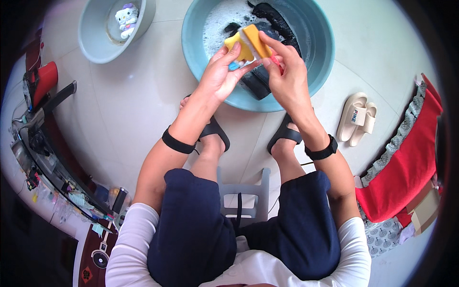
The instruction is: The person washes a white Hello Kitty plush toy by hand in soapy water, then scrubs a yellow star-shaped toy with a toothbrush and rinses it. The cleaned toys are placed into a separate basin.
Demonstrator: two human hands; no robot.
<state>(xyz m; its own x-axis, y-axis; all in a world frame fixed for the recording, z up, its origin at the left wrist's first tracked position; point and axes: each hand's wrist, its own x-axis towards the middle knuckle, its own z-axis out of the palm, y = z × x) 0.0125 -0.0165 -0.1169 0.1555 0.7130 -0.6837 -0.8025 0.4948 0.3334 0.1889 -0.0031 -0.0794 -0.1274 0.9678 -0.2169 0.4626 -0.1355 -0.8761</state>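
My left hand grips a yellow, wavy-edged toy figure with some blue at its lower end. In my right hand is a scrubbing brush with an orange-yellow back; its white bristles press against the figure's side. A bit of red shows below the brush, partly covered by my right fingers. Both hands are above a large blue-green plastic basin of sudsy water. Dark wet cloth lies in that water.
At the upper left, a second basin holds a white kitten figurine. Beige slippers lie right of the large basin. A red cloth covers furniture at right; a cluttered stand is at left. A grey stool is beneath me.
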